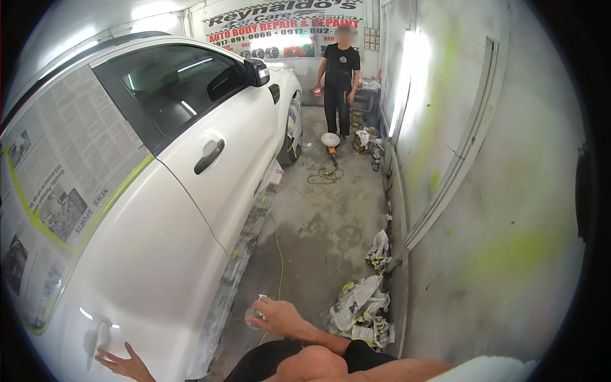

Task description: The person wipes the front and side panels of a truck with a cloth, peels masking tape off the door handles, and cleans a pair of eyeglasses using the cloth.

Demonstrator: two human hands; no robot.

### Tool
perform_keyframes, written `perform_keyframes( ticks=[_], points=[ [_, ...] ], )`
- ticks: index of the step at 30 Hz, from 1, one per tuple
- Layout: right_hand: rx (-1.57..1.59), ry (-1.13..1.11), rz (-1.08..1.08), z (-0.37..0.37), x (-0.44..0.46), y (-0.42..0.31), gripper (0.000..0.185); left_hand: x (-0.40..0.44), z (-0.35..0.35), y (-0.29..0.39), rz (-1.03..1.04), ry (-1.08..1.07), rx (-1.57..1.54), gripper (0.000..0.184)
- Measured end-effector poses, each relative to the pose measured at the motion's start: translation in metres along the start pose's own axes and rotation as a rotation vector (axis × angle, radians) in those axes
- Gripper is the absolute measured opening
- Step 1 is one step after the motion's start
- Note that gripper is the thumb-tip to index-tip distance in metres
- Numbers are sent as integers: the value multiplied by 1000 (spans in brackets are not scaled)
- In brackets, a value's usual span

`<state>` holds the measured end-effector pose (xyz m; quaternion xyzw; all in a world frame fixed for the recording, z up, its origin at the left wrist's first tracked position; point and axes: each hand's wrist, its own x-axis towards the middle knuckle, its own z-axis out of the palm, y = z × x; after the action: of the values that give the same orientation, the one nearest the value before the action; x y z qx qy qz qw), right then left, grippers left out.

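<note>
My left hand point(125, 365) is at the lower left, fingers spread, beside the rear door handle point(100, 337) of a white vehicle point(127, 254). Its fingertips reach the handle area; whether they press on it I cannot tell. In my right hand point(281, 316), over the floor alongside the vehicle, is a small clear round container point(251, 319), partly hidden by the fingers. Newspaper point(76, 134) covers the rear window, edged with yellow-green tape point(121, 184).
A person in black point(340, 70) stands at the far end holding a small red-and-white item point(317, 92). An orange-handled tool with a white round pad point(330, 140) lies on the floor. Crumpled newspaper point(363, 309) lines the right wall point(496, 223). A yellow cord point(279, 248) runs along the floor.
</note>
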<state>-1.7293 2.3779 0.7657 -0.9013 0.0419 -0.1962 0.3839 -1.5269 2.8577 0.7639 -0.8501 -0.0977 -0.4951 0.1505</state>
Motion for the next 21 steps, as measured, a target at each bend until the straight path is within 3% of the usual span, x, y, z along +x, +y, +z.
perform_keyframes(
  ticks=[2,5,8,11,14,21],
  points=[
    [5,-15,8,-1,1,3,39,-5,4,-4,-17,-70,-165,114],
    [-15,-30,9,4,-1,9,38,1,43,-23,79,118,-28,115],
    [-36,-34,-8,9,-1,14,38,-1,48,-21,-47,29,-64,108],
    [-9,-66,-5,6,-1,12,40,-2,44,-15,-179,-58,-92,104],
    [-14,-63,-9,6,-3,14,40,7,6,2,-144,-23,-149,94],
    [-35,-28,-12,5,-8,15,40,9,-2,-5,-99,-54,-193,95]
  ],
)
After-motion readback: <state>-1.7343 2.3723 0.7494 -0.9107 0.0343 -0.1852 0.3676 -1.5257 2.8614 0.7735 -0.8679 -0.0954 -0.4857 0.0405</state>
